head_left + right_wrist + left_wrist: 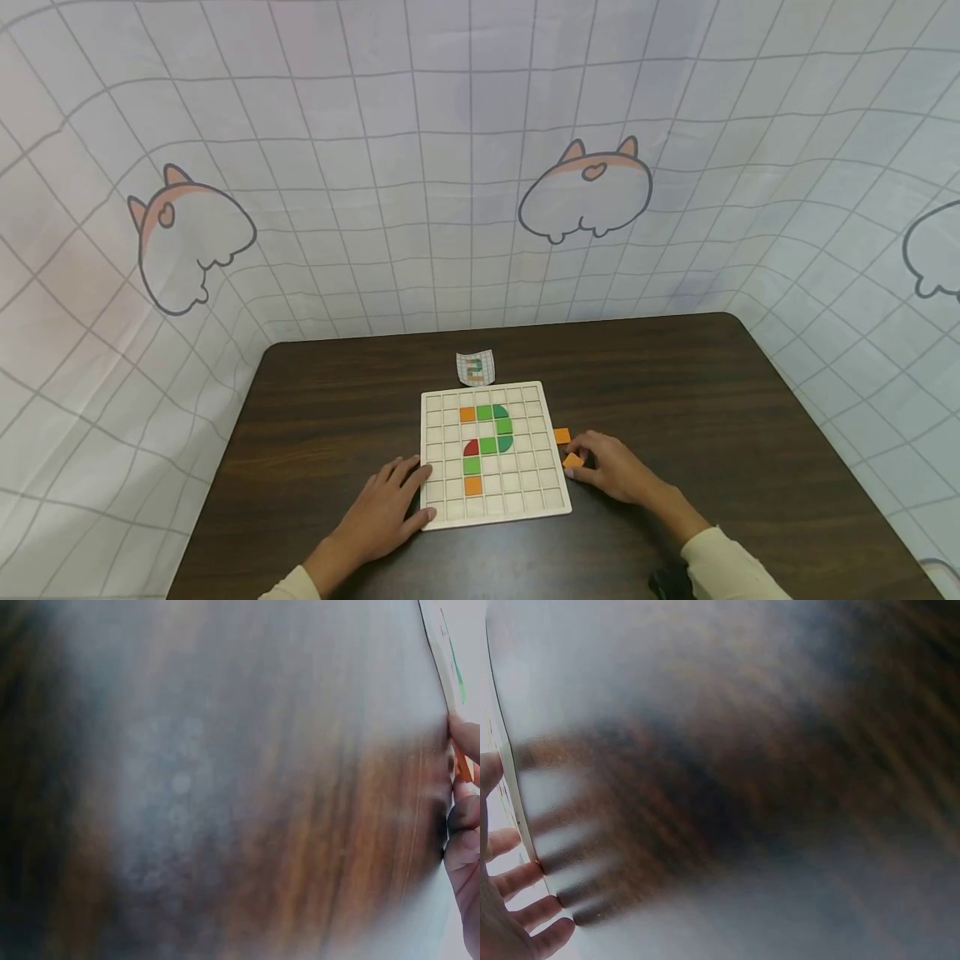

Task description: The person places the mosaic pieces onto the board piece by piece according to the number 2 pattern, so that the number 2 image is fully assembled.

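A cream grid board lies flat on the table, with orange, green and red tiles set in a curved figure on it. My left hand rests at the board's left edge, its fingers spread and fairly straight; the left wrist view shows the fingertips along that edge. Just off the board's right side, my right hand pinches an orange square tile between thumb and fingers. Another orange tile lies beside the board, just beyond that hand. The right wrist view shows only part of the held tile.
A small card printed with a coloured grid pattern lies behind the board. The dark wood table reaches back to a white checked curtain. A black object sits under the right forearm, mostly hidden.
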The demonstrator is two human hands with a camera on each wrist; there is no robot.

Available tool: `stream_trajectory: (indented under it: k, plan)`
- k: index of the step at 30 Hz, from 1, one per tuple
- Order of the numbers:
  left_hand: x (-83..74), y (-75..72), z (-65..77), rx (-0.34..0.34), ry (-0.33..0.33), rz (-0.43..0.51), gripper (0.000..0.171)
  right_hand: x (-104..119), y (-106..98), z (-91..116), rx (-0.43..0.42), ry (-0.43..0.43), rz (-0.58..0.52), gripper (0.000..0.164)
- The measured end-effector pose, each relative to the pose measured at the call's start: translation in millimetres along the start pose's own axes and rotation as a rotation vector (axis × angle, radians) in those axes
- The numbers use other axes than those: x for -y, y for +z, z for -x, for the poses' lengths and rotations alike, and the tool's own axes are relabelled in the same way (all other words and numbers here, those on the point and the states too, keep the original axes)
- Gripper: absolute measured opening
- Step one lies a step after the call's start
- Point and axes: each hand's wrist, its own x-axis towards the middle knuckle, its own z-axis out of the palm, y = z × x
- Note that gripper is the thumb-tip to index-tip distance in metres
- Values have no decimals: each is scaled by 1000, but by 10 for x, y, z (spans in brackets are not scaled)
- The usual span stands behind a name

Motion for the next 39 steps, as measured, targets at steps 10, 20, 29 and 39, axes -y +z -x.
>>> stream_trajectory:
  k: [10, 20, 29, 39]
  plan:
    - [20, -23, -16, -8, 2, -7, 65, -42, -42, -14, 36, -20, -139, 23]
    - [19, -37, -6, -17, 23, 7, 64, 83, 20, -39, 39, 5, -283, 27]
    - [18, 1, -15, -8, 23, 7, 65, 284, 195, -111, 81, -46, -344, 29]
    - [7, -1, 6, -13, 27, 4, 65, 534, 354, -235, 118, -72, -350, 26]
